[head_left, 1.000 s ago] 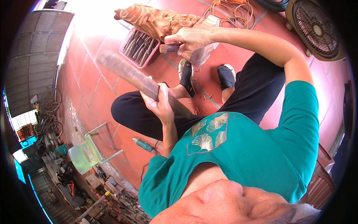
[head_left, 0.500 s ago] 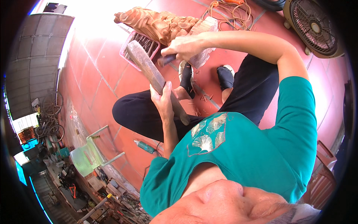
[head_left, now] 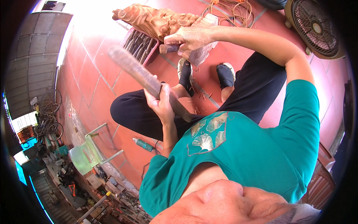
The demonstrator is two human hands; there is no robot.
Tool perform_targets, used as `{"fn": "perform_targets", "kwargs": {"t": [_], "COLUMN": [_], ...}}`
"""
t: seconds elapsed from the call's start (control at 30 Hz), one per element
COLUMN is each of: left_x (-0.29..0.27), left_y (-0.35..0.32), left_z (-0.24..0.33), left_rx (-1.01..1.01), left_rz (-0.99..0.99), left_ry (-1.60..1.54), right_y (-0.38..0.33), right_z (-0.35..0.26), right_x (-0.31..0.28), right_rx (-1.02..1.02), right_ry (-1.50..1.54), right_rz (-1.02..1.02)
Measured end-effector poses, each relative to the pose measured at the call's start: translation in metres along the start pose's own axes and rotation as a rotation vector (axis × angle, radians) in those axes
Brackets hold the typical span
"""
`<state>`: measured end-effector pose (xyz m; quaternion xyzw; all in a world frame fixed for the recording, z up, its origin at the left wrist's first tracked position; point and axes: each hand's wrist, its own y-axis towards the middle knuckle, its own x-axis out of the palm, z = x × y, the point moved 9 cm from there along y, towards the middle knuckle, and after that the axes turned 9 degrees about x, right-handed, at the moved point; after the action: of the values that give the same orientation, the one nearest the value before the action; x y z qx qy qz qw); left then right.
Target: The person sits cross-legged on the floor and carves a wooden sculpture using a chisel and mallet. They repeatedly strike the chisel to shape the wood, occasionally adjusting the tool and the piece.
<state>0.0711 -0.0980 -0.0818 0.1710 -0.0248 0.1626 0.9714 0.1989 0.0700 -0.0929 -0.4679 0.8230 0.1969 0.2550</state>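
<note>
My left hand [head_left: 161, 101] is wrapped round a long wooden club-like mallet [head_left: 135, 70], whose blurred far end points away from me to the left. In my right hand [head_left: 191, 38] is a short dark-handled tool, apparently a chisel [head_left: 170, 48], with its butt toward the mallet. The tool's blade is hidden by the hand. That hand is held over the pale, rough end of a carved wooden piece [head_left: 156, 22], which lies on the floor beyond my feet. Mallet and chisel are apart.
A pink basket [head_left: 152, 59] of several chisels stands beside the carving. Wood chips [head_left: 203, 95] lie round my shoes. A green power tool [head_left: 143, 144] and a pale green chair [head_left: 86, 155] are at left. At far right stands a fan [head_left: 315, 28], near an orange cord [head_left: 238, 15].
The mallet has swung left, away from the chisel. My right hand and the chisel have shifted slightly farther from me, and more of the basket's chisels now show.
</note>
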Motion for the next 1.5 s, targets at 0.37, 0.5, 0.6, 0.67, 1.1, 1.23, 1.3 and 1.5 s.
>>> {"fn": "perform_targets", "kwargs": {"t": [0.37, 0.5, 0.6, 0.67, 1.1, 1.23, 1.3, 1.5], "left_x": [0.002, -0.005, -0.012, 0.006, -0.005, 0.000, -0.002, -0.001], "left_y": [-0.002, 0.007, 0.000, -0.003, 0.006, 0.001, 0.001, 0.008], "left_z": [-0.022, 0.027, 0.018, -0.009, -0.034, -0.034, -0.033, -0.025], "left_rx": [-0.154, 0.106, 0.243, 0.009, -0.237, -0.253, -0.252, -0.204], "left_rz": [-0.147, 0.028, 0.120, -0.004, -0.080, -0.096, -0.084, -0.072], "left_ry": [0.158, 0.063, 0.157, 0.173, 0.050, 0.028, 0.044, 0.049], "right_y": [0.003, 0.000, 0.000, -0.001, 0.006, 0.005, 0.005, 0.003], "right_z": [-0.004, -0.004, -0.014, -0.011, -0.008, -0.022, -0.024, -0.028], "right_x": [0.001, -0.001, -0.002, -0.003, 0.016, 0.021, 0.025, 0.030], "right_rx": [-0.009, -0.002, 0.049, 0.016, -0.009, -0.029, -0.009, -0.203], "right_ry": [-0.051, -0.047, -0.054, -0.040, -0.343, -0.353, -0.394, -0.435], "right_rz": [0.013, 0.011, -0.025, 0.017, -0.017, -0.041, -0.044, 0.081]}}
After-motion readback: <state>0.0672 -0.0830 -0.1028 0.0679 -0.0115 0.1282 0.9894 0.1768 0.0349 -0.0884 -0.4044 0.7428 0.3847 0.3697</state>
